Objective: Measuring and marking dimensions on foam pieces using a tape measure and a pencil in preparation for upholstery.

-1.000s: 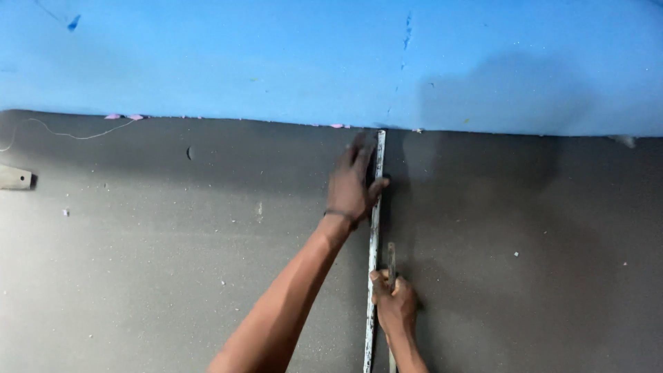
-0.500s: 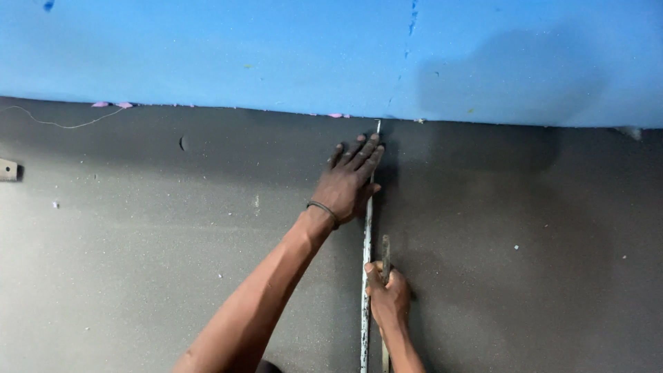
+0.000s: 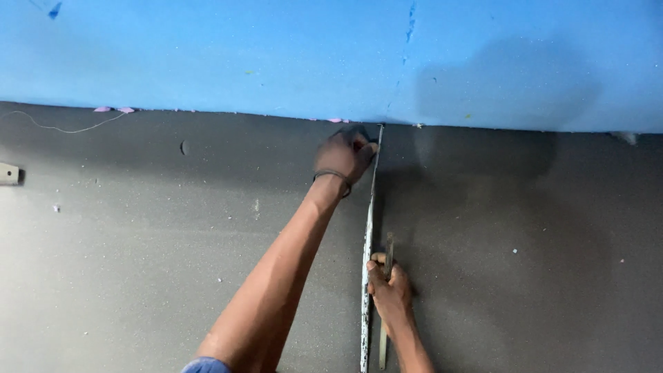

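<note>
Grey foam sheet (image 3: 173, 276) fills most of the frame, and both hands work on it along one line just right of centre.

Left hand (image 3: 344, 155): reaches up to the upper centre, fingers curled down and clenched onto the far end of a long metal straightedge (image 3: 368, 235). A dark band circles the wrist. The grip appears to pin that end so the edge cannot slide or pivot. The arm stretches diagonally from the lower centre, with a blue sleeve edge (image 3: 204, 365) at the bottom border.

Right hand (image 3: 389, 290): lower centre, closed around a slim blade-like tool (image 3: 388, 252), probably a knife. The tool stands nearly parallel to the straightedge and just beside its right side, its tip pointing up the frame. Holding it tight against the metal seems meant to keep the tool on a straight path. Whether the tip is sunk in the foam cannot be told.

Straightedge: pale, speckled with worn paint, running from the bottom border up to the seam where grey meets blue. It lies flat on the sheet, and a dark line runs along its right side above the tool.

Surroundings: a blue foam slab (image 3: 207, 55) spans the whole upper band, its lower edge butting the grey sheet. Small pink scraps (image 3: 114, 109) sit on that seam at upper left, beside a loose pale thread (image 3: 65, 129). A small pale block (image 3: 8, 173) lies at the left border. White crumbs dot the grey surface.
</note>
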